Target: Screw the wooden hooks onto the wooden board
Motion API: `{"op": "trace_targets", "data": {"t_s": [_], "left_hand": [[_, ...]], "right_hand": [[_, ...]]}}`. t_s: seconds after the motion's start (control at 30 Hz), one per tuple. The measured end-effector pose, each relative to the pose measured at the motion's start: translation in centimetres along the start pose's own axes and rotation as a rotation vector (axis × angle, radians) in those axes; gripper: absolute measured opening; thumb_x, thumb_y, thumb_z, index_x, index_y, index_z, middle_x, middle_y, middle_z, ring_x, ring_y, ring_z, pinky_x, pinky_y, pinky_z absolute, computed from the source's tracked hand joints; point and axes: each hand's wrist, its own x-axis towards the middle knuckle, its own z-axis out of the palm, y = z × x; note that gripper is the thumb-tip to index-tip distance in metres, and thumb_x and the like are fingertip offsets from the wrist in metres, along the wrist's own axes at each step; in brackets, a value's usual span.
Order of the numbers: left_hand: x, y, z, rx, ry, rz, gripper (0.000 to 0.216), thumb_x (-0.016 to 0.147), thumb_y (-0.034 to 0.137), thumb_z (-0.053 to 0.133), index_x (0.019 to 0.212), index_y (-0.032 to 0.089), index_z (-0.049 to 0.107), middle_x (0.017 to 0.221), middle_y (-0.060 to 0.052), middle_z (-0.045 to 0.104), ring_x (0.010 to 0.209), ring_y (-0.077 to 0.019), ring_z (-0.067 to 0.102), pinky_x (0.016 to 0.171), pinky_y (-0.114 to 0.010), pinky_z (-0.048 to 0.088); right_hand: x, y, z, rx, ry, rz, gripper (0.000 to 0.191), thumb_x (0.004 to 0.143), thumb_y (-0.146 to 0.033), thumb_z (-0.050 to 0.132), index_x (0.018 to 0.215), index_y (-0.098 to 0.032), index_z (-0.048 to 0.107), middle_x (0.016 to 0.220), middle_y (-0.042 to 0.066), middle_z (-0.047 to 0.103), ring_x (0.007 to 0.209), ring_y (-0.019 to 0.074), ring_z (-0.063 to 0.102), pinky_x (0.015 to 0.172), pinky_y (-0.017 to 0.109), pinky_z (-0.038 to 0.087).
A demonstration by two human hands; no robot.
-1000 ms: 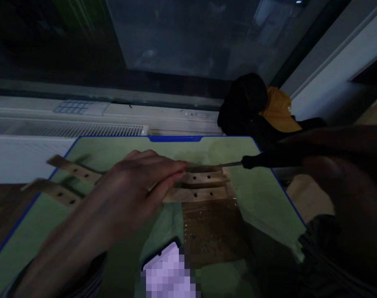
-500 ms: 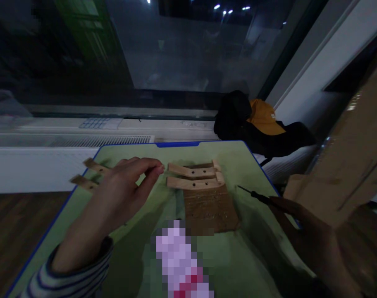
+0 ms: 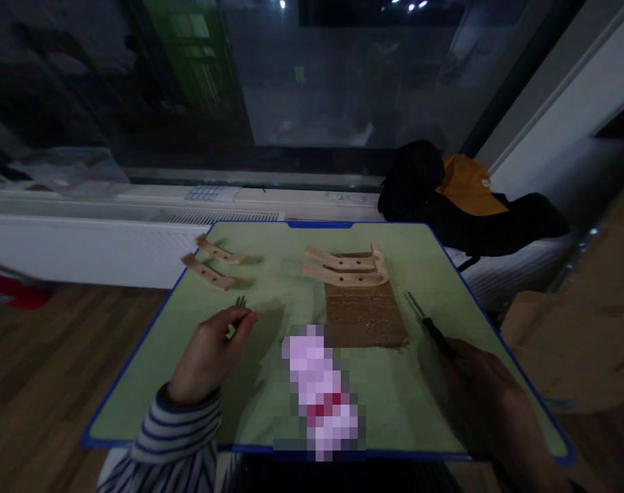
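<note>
My left hand (image 3: pixel 209 356) is over the left part of the table, thumb and forefinger pressed together. What they pinch, if anything, is too small to make out. Just beyond its fingertips are several small dark screws (image 3: pixel 241 301). My right hand (image 3: pixel 489 397) grips a screwdriver (image 3: pixel 435 335) with a black handle, its metal shaft pointing up and left. Between the hands, two curved wooden pieces (image 3: pixel 343 270) with drilled holes lie side by side across a brown block (image 3: pixel 366 311). Two similar loose wooden pieces (image 3: pixel 209 272) rest at the far left.
The green table (image 3: pixel 271 411) has a blue rim. A pixelated pink-and-white item (image 3: pixel 322 390) lies near its front. Behind stand a radiator (image 3: pixel 111 239) and a window sill. A black bag (image 3: pixel 412 181) and an orange cap (image 3: pixel 469 185) are at back right, cardboard (image 3: pixel 563 342) at right.
My left hand has drawn back from near the wooden pieces on the block toward the screws, uncovering the loose pieces. My right hand still holds the screwdriver. The view has shifted.
</note>
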Motion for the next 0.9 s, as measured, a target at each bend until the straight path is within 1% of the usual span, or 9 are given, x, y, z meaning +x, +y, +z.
{"op": "trace_targets", "data": {"t_s": [0.2,0.27,0.37,0.43,0.53,0.6,0.7,0.77,0.9], "left_hand": [[-2.0,-1.8,-0.6,-0.034,0.033,-0.102,0.031,0.086,0.043,0.045,0.091,0.017,0.062,0.086,-0.005,0.07,0.068,-0.0152,0.06,0.064,-0.024,0.047],[-2.4,-2.4,-0.9,-0.024,0.027,-0.14,0.033,0.086,0.044,0.045,0.091,0.017,0.062,0.083,-0.005,0.069,0.068,-0.0153,0.06,0.065,-0.024,0.046],[-2.6,-3.6,-1.0,0.0,0.035,-0.191,0.034,0.085,0.045,0.044,0.091,0.017,0.063,0.082,-0.004,0.069,0.067,-0.0155,0.061,0.064,-0.025,0.046],[-2.5,-4.4,-0.9,0.021,0.053,-0.213,0.033,0.083,0.043,0.045,0.09,0.018,0.064,0.08,-0.004,0.069,0.065,-0.0158,0.061,0.062,-0.025,0.046],[-2.1,-5.1,-0.6,0.051,0.054,-0.217,0.031,0.081,0.04,0.045,0.089,0.018,0.065,0.081,-0.004,0.07,0.068,-0.0166,0.062,0.065,-0.026,0.045],[-1.6,-5.2,-0.4,0.063,0.037,-0.211,0.03,0.081,0.039,0.046,0.089,0.018,0.066,0.082,-0.005,0.07,0.07,-0.017,0.062,0.065,-0.025,0.045],[-0.8,-5.0,-0.3,0.081,0.019,-0.216,0.028,0.081,0.038,0.048,0.087,0.018,0.066,0.082,-0.006,0.069,0.072,-0.0187,0.062,0.063,-0.026,0.043],[-0.1,-4.8,-0.2,0.088,0.018,-0.222,0.027,0.081,0.037,0.049,0.09,0.017,0.066,0.087,-0.008,0.07,0.076,-0.02,0.063,0.064,-0.027,0.043],[1.1,-4.8,-0.1,0.094,0.011,-0.222,0.026,0.081,0.032,0.049,0.093,0.017,0.067,0.092,-0.011,0.069,0.08,-0.0222,0.062,0.067,-0.029,0.042]], "right_hand": [[0.0,-0.4,-1.2,-0.03,0.013,-0.084,0.025,0.084,-0.03,0.046,0.106,-0.023,0.055,0.096,0.014,0.067,0.085,0.035,0.066,0.074,0.05,0.054],[0.1,-0.3,-1.7,-0.04,0.028,-0.098,0.03,0.081,-0.028,0.05,0.111,-0.028,0.052,0.096,0.013,0.066,0.083,0.0372,0.066,0.068,0.05,0.055],[0.8,-0.7,-1.6,-0.04,0.027,-0.191,0.035,0.08,-0.025,0.053,0.115,-0.034,0.05,0.099,0.009,0.066,0.082,0.033,0.066,0.067,0.043,0.055],[1.9,-1.7,-1.0,-0.029,0.072,-0.286,0.027,0.084,-0.029,0.049,0.111,-0.027,0.053,0.095,0.007,0.067,0.079,0.027,0.067,0.07,0.04,0.055],[4.0,-4.8,-0.4,-0.045,0.079,-0.524,0.022,0.088,-0.028,0.043,0.1,-0.021,0.06,0.087,0.007,0.07,0.076,0.0212,0.067,0.069,0.034,0.053],[5.3,-7.6,-0.3,-0.026,0.018,-0.605,0.023,0.09,-0.027,0.041,0.099,-0.022,0.062,0.086,0.005,0.071,0.076,0.0189,0.066,0.069,0.032,0.052],[6.9,-11.7,-0.2,0.017,-0.108,-0.7,0.024,0.09,-0.025,0.041,0.107,-0.022,0.059,0.093,0.003,0.071,0.082,0.0176,0.066,0.073,0.033,0.052],[7.7,-14.0,0.0,0.052,-0.212,-0.751,0.024,0.09,-0.021,0.04,0.105,-0.022,0.059,0.095,0.003,0.07,0.083,0.0179,0.066,0.073,0.034,0.052],[8.5,-16.7,0.6,0.059,-0.292,-0.786,0.022,0.089,-0.018,0.042,0.102,-0.02,0.059,0.095,0.004,0.069,0.082,0.0198,0.065,0.075,0.039,0.051]]}}
